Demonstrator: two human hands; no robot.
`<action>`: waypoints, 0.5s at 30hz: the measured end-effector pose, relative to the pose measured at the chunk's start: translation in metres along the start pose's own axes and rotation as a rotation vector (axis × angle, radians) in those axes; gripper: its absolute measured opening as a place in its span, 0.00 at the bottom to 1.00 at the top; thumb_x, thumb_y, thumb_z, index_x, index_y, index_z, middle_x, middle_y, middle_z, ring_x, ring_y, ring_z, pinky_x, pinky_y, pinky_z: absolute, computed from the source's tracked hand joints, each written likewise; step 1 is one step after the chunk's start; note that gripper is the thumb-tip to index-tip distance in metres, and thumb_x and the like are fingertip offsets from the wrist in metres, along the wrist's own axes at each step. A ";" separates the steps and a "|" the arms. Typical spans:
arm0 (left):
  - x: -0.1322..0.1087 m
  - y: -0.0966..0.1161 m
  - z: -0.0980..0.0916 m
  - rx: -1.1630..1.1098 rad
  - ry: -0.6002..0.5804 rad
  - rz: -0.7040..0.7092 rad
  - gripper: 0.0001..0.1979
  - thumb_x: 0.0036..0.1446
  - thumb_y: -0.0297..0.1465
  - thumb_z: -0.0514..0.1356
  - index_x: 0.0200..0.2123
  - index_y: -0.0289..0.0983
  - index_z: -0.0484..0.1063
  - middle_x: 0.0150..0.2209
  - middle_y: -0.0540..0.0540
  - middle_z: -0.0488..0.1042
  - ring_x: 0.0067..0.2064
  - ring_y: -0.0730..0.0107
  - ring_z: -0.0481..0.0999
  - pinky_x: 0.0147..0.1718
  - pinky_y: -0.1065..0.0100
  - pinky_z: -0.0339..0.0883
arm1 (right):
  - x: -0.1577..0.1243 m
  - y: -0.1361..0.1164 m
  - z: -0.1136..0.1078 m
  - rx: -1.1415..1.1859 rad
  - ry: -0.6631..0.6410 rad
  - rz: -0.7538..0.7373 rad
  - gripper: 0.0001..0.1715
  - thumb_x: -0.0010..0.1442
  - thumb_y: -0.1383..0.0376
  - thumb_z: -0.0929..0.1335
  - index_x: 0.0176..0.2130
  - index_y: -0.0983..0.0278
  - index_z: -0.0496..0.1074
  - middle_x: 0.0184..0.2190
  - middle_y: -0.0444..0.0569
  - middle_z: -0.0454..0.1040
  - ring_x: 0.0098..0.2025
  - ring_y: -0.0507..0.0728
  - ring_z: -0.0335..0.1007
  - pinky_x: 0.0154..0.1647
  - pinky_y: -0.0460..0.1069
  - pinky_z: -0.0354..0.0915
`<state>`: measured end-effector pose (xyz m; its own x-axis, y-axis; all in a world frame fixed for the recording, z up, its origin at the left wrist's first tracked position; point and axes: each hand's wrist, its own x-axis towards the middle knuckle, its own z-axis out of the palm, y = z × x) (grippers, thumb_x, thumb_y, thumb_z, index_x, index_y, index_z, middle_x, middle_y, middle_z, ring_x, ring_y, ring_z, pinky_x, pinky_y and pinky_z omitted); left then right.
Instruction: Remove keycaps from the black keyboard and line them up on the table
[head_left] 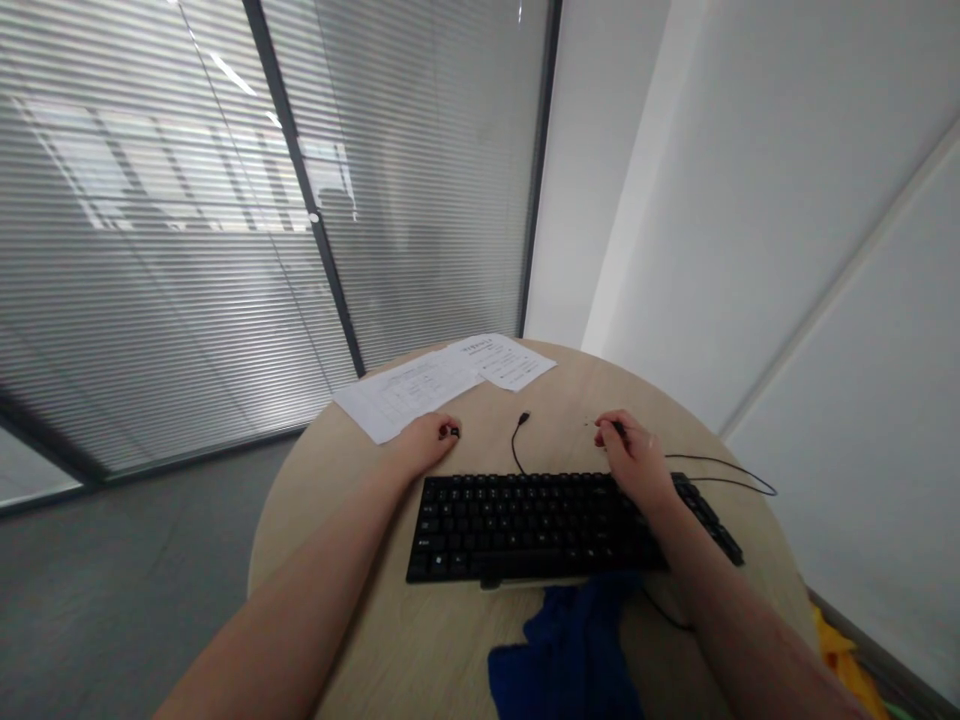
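Note:
A black keyboard (540,525) lies across the round wooden table (360,590) in front of me. My left hand (426,440) rests on the table just beyond the keyboard's left end, fingers curled around a small black object (452,432). My right hand (634,458) sits over the keyboard's upper right part, fingers pinched on a small dark piece (616,428). A thin black cable with a plug (519,440) curls on the table between the two hands.
Two printed paper sheets (442,382) lie at the table's far side. A blue cloth (570,650) hangs at the near edge. A black wire (731,478) loops off to the right. Glass walls with blinds stand behind, a white wall on the right.

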<state>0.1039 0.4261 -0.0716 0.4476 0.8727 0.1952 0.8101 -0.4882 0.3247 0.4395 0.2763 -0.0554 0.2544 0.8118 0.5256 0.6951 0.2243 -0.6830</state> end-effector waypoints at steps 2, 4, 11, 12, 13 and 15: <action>0.003 -0.001 0.000 0.026 0.024 -0.049 0.15 0.59 0.32 0.59 0.48 0.40 0.79 0.40 0.45 0.79 0.41 0.61 0.78 0.42 0.65 0.68 | 0.000 0.003 -0.001 0.009 0.018 0.009 0.19 0.67 0.52 0.61 0.41 0.63 0.71 0.29 0.47 0.76 0.28 0.54 0.72 0.31 0.46 0.64; 0.007 -0.001 0.001 0.045 0.040 -0.112 0.15 0.61 0.33 0.58 0.49 0.42 0.78 0.41 0.45 0.80 0.43 0.59 0.78 0.42 0.64 0.69 | 0.001 0.004 0.000 0.012 0.020 0.014 0.20 0.67 0.52 0.61 0.40 0.64 0.71 0.28 0.47 0.76 0.29 0.54 0.73 0.31 0.46 0.64; 0.011 0.005 0.004 0.128 0.088 -0.231 0.18 0.64 0.35 0.54 0.52 0.45 0.78 0.48 0.42 0.80 0.48 0.53 0.78 0.44 0.60 0.71 | 0.000 0.000 0.002 0.016 0.011 -0.011 0.20 0.67 0.52 0.61 0.40 0.64 0.71 0.27 0.47 0.75 0.26 0.53 0.71 0.29 0.46 0.63; 0.011 0.006 0.004 0.133 0.092 -0.241 0.18 0.64 0.35 0.53 0.53 0.45 0.78 0.49 0.42 0.80 0.48 0.53 0.78 0.45 0.60 0.71 | 0.000 -0.001 0.002 0.013 0.007 -0.018 0.19 0.67 0.52 0.61 0.40 0.64 0.71 0.27 0.47 0.75 0.26 0.53 0.70 0.29 0.45 0.63; 0.011 0.007 0.003 0.135 0.096 -0.249 0.18 0.65 0.35 0.53 0.53 0.44 0.78 0.50 0.41 0.79 0.49 0.52 0.78 0.45 0.60 0.71 | 0.000 -0.002 0.002 0.010 0.000 -0.023 0.19 0.67 0.52 0.61 0.39 0.64 0.71 0.26 0.46 0.75 0.25 0.52 0.69 0.28 0.45 0.62; 0.010 0.009 0.003 0.133 0.107 -0.254 0.20 0.65 0.36 0.53 0.56 0.43 0.76 0.52 0.40 0.78 0.51 0.52 0.77 0.46 0.59 0.71 | -0.001 -0.003 0.003 0.008 -0.015 -0.033 0.19 0.67 0.52 0.61 0.39 0.64 0.71 0.26 0.46 0.74 0.24 0.52 0.68 0.27 0.45 0.61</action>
<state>0.1164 0.4310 -0.0694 0.1882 0.9568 0.2218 0.9366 -0.2428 0.2526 0.4355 0.2766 -0.0553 0.2216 0.8119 0.5400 0.6971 0.2553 -0.6699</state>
